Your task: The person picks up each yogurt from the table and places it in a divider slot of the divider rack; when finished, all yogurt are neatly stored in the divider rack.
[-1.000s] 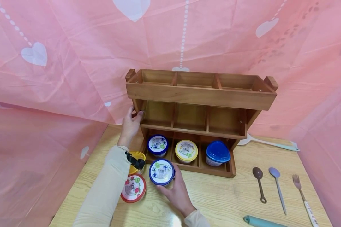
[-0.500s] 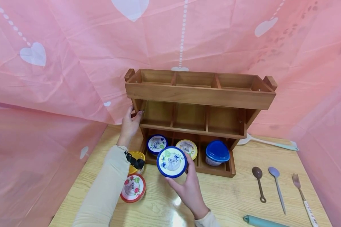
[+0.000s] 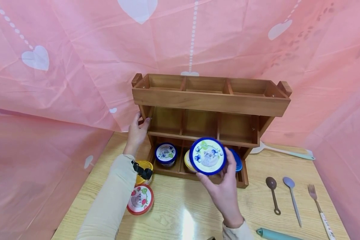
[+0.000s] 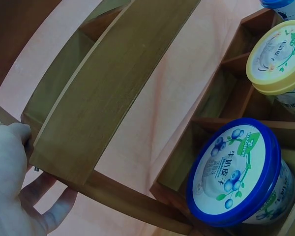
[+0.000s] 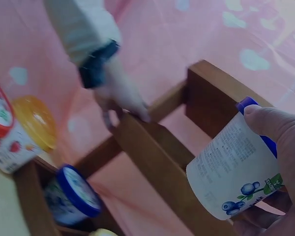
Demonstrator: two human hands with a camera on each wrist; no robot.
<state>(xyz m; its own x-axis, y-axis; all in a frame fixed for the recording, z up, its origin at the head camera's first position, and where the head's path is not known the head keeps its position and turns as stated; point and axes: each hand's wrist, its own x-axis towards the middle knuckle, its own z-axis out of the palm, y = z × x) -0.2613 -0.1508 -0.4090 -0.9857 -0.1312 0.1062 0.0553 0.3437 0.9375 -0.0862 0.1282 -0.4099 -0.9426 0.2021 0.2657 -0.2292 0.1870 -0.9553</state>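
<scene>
My left hand [image 3: 137,133] grips the left side post of a three-tier wooden rack [image 3: 211,104], thumb on the near face. In my right hand [image 3: 225,195] is a yogurt tub with a blue-rimmed blueberry lid [image 3: 208,156], raised in front of the bottom tier. The right wrist view shows the held tub's white side [image 5: 231,167] and the thumb at its rim. A second blueberry tub [image 3: 166,154] sits in the bottom-left compartment. Behind the held tub, a yellow-lidded tub [image 3: 188,162] and a plain blue-lidded tub [image 3: 237,160] are partly hidden in the other bottom compartments.
A red-lidded strawberry tub [image 3: 140,200] and an orange-lidded tub [image 3: 144,165] stand on the table left of the rack. On the right lie a brown spoon [image 3: 272,193], a grey spoon [image 3: 291,196], a fork [image 3: 318,203], a teal-handled tool [image 3: 277,234] and a white spatula [image 3: 285,150].
My right hand has lifted the blueberry tub from beside the strawberry tub, carrying it up and rightward past the yellow-lidded tub. The left hand stays on the rack post.
</scene>
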